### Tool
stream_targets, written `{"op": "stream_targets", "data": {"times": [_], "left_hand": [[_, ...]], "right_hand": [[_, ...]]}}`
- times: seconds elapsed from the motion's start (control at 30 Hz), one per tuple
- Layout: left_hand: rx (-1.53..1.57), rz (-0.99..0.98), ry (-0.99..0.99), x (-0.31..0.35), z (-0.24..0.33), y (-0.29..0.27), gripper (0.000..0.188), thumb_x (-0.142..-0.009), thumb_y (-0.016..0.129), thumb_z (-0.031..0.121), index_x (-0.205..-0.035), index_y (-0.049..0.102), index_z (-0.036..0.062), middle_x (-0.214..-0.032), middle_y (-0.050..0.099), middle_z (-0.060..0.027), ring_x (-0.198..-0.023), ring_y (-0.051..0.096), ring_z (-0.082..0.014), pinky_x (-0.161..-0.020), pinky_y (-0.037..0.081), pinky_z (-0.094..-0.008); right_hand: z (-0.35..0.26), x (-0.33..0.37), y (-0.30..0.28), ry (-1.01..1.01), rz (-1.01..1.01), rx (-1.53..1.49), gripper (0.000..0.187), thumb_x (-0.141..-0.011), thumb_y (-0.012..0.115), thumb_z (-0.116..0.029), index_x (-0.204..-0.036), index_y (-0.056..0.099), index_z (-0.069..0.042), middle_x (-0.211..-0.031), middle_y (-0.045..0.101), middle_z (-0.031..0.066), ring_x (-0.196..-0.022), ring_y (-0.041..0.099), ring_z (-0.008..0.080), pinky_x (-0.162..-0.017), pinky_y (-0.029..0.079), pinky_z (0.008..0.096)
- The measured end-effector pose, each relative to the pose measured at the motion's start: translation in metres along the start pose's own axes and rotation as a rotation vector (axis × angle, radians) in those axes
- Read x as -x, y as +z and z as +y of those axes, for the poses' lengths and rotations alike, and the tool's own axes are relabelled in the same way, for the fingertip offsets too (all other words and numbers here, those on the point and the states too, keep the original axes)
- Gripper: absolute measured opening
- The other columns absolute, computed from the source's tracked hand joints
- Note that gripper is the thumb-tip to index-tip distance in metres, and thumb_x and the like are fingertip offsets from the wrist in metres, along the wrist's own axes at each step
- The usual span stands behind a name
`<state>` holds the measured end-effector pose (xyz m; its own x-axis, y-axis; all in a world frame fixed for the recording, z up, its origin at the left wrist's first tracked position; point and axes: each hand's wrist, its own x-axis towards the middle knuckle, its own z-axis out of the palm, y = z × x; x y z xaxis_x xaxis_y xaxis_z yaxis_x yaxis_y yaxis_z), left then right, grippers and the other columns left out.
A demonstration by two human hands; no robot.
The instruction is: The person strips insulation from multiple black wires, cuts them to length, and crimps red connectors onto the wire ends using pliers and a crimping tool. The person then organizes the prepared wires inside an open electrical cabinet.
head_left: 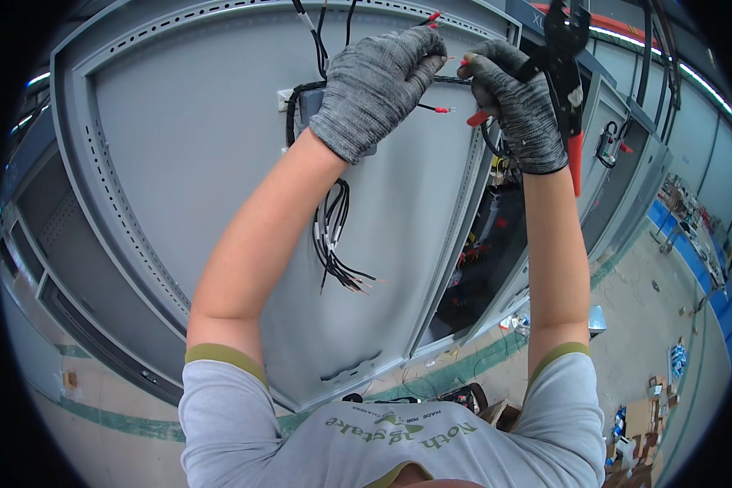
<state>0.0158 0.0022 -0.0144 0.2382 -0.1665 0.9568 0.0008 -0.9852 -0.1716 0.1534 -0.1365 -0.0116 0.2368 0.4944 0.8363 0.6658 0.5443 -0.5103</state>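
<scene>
My left hand (374, 89), in a grey knitted glove, is closed in a pinch on a wire (448, 58) whose bare copper end sticks out past the fingertips. Facing it across a small gap, my gloved right hand (525, 114) pinches a small red terminal (464, 63). That same hand also holds crimping pliers (567, 81) with a black head and red handles. Below the fingers, a black wire with a red crimped terminal (442, 110) sticks out. Another red-tipped wire (433, 18) points up above the left hand. Partly behind the left hand sits a grey box (311, 102).
A grey metal cabinet door (195, 163) stands before me. Black wires with bare ends (331, 236) hang in a bunch from the box. To the right is an open cabinet interior (484, 244) with wiring. Cardboard boxes (638, 415) lie on the floor, lower right.
</scene>
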Motion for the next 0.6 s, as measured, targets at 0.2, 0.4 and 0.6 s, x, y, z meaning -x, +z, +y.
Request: {"op": "stream_targets", "data": {"times": [0.2,0.4,0.6], "left_hand": [[0.035,-0.034,-0.036,-0.0002,0.0002,-0.0015,0.023,-0.09,0.063,0.029,-0.104,0.066,0.011,-0.079,0.068,-0.01,-0.07,0.067,-0.0244,-0.064,0.053,-0.0341],[0.034,-0.032,-0.036,0.0008,-0.0002,-0.0022,0.023,-0.091,0.062,0.028,-0.105,0.066,0.0107,-0.08,0.069,-0.0098,-0.068,0.067,-0.0248,-0.064,0.053,-0.034],[0.044,-0.009,-0.017,-0.0002,-0.0055,0.0008,0.022,-0.091,0.061,0.029,-0.104,0.065,0.0108,-0.078,0.067,-0.0095,-0.068,0.066,-0.0247,-0.063,0.052,-0.0345]], "right_hand": [[0.0101,-0.0036,0.001,-0.059,0.018,-0.05,0.02,-0.091,0.065,-0.026,-0.099,0.071,-0.008,-0.059,0.057,-0.0016,-0.049,0.05,0.0037,-0.046,0.04,0.0182],[0.0098,-0.0055,0.0025,-0.085,0.025,-0.049,0.02,-0.091,0.066,-0.026,-0.1,0.071,-0.008,-0.059,0.057,-0.0013,-0.049,0.05,0.0037,-0.046,0.041,0.0182],[0.011,-0.0072,0.0017,-0.061,-0.025,-0.059,0.021,-0.092,0.065,-0.026,-0.101,0.071,-0.008,-0.06,0.058,-0.001,-0.049,0.051,0.0042,-0.046,0.045,0.019]]}}
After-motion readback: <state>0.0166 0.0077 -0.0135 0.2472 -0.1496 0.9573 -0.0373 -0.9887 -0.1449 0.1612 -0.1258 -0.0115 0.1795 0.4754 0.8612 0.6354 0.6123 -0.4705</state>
